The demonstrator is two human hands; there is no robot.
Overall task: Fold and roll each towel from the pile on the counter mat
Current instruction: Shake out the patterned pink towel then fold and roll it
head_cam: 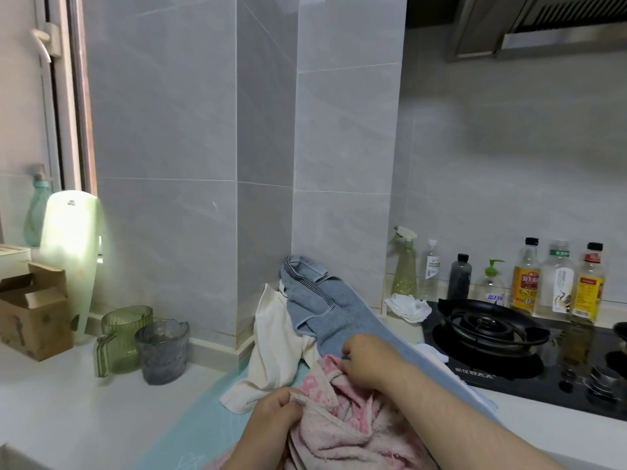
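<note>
A crumpled pink towel (342,432) lies at the bottom centre on the light blue counter mat (200,412). My left hand (271,418) pinches its near left edge. My right hand (366,364) grips a fold at its far edge. Behind them is the pile: a blue-grey towel (322,307) with dark stripes leans against the tiled corner and trails to the right under my right forearm. A cream-white towel (271,347) hangs beside it on the left.
A green cup (122,337) and a grey cup (163,354) stand left of the mat, with a cardboard box (30,317) and pale green board (71,252) behind. A black gas hob (492,334) with bottles (526,276) behind it fills the right.
</note>
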